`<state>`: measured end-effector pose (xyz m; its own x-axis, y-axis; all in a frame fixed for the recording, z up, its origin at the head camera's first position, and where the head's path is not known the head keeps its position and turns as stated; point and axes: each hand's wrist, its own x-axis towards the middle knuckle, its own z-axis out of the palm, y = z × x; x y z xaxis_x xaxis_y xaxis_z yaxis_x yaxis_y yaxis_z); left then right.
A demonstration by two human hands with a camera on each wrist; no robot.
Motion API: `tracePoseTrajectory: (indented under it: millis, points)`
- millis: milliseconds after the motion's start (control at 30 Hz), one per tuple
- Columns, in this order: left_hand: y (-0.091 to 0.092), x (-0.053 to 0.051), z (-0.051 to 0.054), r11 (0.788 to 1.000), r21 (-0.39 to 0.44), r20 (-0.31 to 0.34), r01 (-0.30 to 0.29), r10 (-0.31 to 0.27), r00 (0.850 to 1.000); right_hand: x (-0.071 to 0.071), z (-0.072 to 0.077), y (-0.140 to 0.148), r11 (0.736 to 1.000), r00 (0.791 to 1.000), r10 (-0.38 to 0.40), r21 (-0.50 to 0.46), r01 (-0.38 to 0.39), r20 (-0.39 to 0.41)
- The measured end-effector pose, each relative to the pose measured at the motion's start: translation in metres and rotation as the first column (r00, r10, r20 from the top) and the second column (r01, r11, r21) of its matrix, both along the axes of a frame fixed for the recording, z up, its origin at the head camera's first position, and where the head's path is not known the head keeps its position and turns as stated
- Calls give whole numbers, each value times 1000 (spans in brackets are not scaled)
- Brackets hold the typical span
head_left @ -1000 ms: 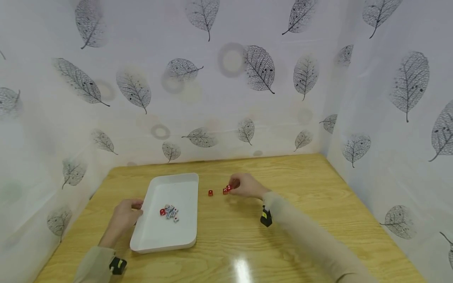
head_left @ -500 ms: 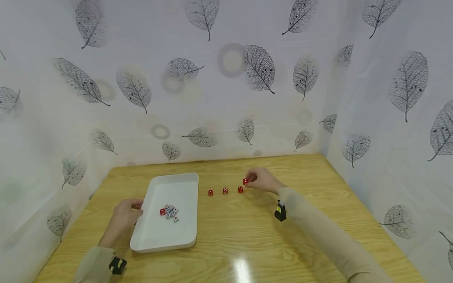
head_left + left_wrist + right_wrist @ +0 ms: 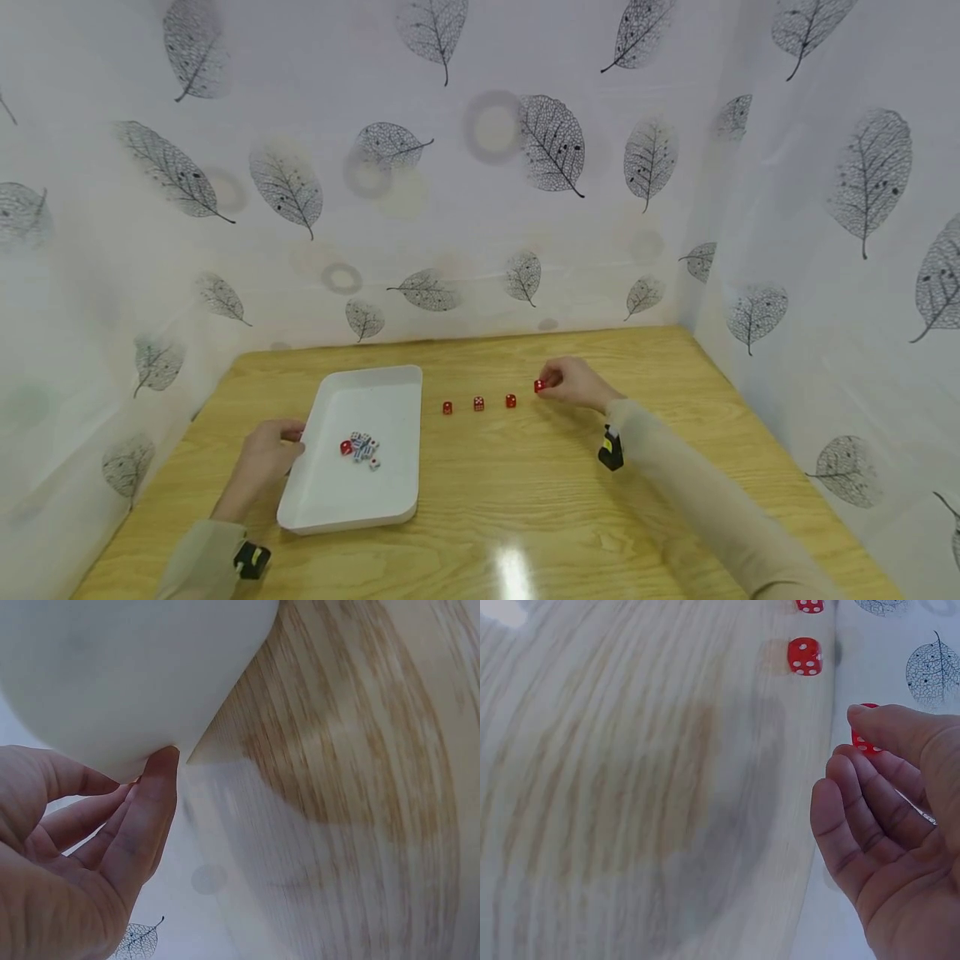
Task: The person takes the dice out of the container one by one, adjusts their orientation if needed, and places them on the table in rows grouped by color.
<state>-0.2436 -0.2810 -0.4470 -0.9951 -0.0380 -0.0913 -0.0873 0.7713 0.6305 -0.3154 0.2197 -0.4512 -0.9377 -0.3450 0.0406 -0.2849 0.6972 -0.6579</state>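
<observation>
My right hand (image 3: 579,385) pinches a red die (image 3: 538,387) between thumb and fingers, just above the table at the right end of a row. In the right wrist view the thumb covers part of the held die (image 3: 868,739). Three red dice stand spaced out in that row: a left one (image 3: 447,408), a middle one (image 3: 478,403) and a right one (image 3: 511,401). With thumb and fingertips my left hand (image 3: 262,457) grips the left edge of a white tray (image 3: 386,504). Inside lie a red die (image 3: 346,447) and several small white dice (image 3: 365,448) in a cluster.
The wood-grain table (image 3: 480,517) carries everything. A leaf-printed white curtain (image 3: 465,208) stands along its back and both sides, close behind the dice row.
My right hand has moved right along the row, leaving two red dice standing behind it, and still holds one. The left hand and the tray have stayed in place.
</observation>
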Motion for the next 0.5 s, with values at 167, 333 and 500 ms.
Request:
tracePoseTrajectory:
  millis: [167,333,500]
  points:
    - [1,0,0,1000,-8,-7,-5,5,1000,0,-3,7,998,1000,-15,62,14,23]
    - [0,0,0,1000,-18,-5,-3,3,1000,1,-8,8,998,1000,2,62,-3,28]
    - [1,-1,1,1000,-16,-4,-1,1,1000,0,-15,9,998,999,-3,58,0,49]
